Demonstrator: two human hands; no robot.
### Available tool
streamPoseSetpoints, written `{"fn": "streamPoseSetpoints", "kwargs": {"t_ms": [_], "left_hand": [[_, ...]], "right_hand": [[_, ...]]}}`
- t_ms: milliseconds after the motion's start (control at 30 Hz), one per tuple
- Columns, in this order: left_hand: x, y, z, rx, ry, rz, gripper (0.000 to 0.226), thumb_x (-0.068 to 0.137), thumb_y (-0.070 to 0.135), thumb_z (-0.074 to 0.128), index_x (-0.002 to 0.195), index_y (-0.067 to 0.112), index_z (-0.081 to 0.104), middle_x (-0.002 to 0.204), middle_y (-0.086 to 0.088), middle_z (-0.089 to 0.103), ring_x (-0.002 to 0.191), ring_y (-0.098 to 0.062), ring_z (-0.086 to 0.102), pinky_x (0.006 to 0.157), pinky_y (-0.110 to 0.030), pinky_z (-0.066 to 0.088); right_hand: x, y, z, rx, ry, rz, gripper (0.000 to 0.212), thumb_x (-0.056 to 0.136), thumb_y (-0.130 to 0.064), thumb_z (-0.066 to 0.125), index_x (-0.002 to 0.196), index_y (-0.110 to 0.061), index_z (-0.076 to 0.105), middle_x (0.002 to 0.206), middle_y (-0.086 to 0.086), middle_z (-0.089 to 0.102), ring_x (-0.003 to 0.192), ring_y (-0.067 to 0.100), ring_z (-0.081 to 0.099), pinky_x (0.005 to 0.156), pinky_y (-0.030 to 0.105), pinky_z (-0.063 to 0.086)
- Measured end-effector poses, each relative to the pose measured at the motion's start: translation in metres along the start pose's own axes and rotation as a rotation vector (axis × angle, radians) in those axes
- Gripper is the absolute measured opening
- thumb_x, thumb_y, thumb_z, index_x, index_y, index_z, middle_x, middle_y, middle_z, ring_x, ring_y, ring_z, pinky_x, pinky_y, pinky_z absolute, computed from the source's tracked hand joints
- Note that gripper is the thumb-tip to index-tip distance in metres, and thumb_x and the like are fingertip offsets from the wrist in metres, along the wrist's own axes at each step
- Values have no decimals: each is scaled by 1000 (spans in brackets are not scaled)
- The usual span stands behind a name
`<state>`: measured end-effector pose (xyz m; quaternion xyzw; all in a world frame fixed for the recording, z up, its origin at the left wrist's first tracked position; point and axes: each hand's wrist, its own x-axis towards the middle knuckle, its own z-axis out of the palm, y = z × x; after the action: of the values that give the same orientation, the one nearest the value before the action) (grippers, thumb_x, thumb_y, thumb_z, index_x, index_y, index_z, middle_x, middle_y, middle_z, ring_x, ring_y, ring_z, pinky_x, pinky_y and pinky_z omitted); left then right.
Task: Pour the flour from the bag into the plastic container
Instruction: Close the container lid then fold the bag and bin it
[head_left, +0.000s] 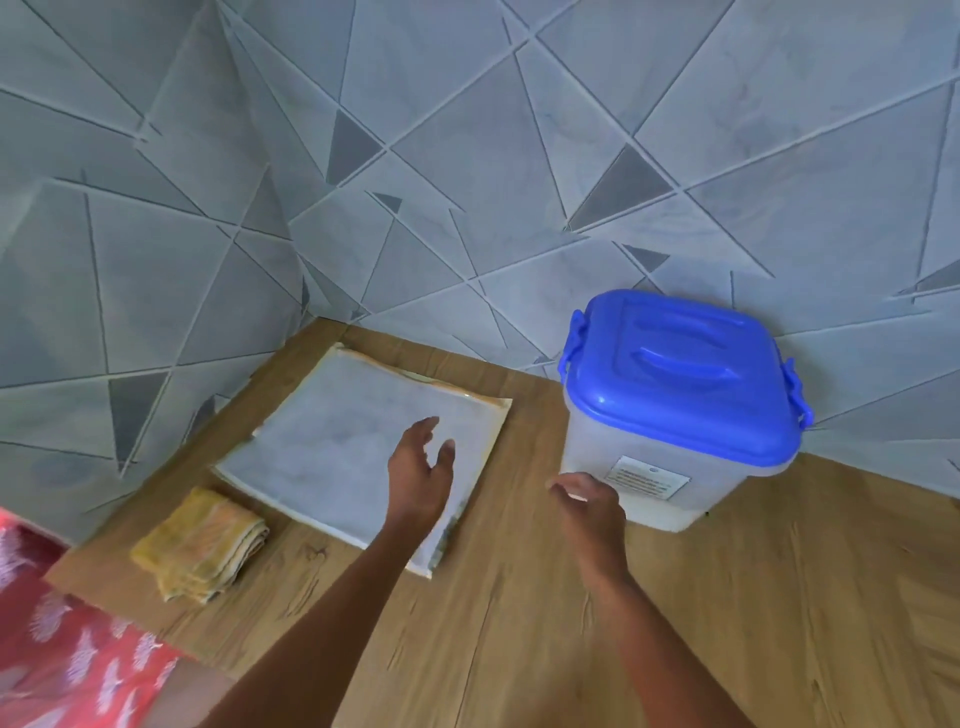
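A flat white bag of flour (337, 447) lies on the wooden table near the wall corner. To its right stands the translucent plastic container (649, 478) with a white label, closed by a blue lid (680, 374) with side clips. My left hand (418, 478) hovers over the bag's right part, fingers apart, holding nothing. My right hand (592, 506) is just left of the container's front wall, fingers loosely curled and empty, not touching it as far as I can see.
A folded yellow cloth (200, 545) lies at the table's left front, beside the bag. Tiled grey walls (467, 156) close the back and left. Red patterned fabric (67, 649) shows past the table's left edge. Bare wooden tabletop (779, 623) stretches to the front right.
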<state>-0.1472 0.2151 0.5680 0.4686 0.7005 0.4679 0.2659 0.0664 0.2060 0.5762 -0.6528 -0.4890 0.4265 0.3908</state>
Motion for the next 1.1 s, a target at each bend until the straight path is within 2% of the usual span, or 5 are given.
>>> {"fn": "streamPoseSetpoints", "kwargs": {"t_ms": [367, 533, 700, 867, 1100], "left_hand": [[117, -106, -135, 288, -123, -82, 46, 95, 16, 68, 138, 10, 55, 146, -10, 54, 135, -28, 52, 113, -37, 42], [174, -146, -179, 501, -166, -202, 58, 92, 24, 69, 145, 17, 47, 152, -10, 40, 140, -36, 42, 117, -54, 36], [232, -178, -204, 538, -183, -385, 77, 89, 40, 71, 150, 14, 33, 152, -17, 39, 137, -44, 43, 113, -60, 38], [265, -182, -208, 458, -280, -431, 74, 85, 34, 81, 142, 3, 44, 140, -20, 51, 122, -42, 55, 97, -48, 49], [278, -88, -196, 217, -518, -244, 25, 87, 15, 79, 76, 10, 57, 65, 1, 47, 59, -16, 49, 47, -23, 35]], "right_hand": [[37, -4, 145, -199, -37, 167, 22, 92, -24, 71, 109, -10, 71, 104, 1, 69, 82, 9, 63, 58, 11, 38], [46, 4, 179, -365, -19, 204, 32, 89, -21, 74, 119, -12, 67, 119, 7, 68, 93, 14, 55, 73, 23, 38], [59, 4, 194, -372, 70, 214, 36, 89, -17, 74, 123, -11, 64, 121, 8, 68, 99, 21, 61, 59, 18, 38], [77, 10, 194, -191, 167, 337, 59, 77, -10, 85, 127, -7, 53, 112, 11, 67, 96, 31, 68, 65, 28, 52], [80, 4, 178, -85, 79, 268, 11, 84, -5, 78, 88, 1, 69, 76, 17, 70, 65, 30, 65, 54, 35, 51]]}}
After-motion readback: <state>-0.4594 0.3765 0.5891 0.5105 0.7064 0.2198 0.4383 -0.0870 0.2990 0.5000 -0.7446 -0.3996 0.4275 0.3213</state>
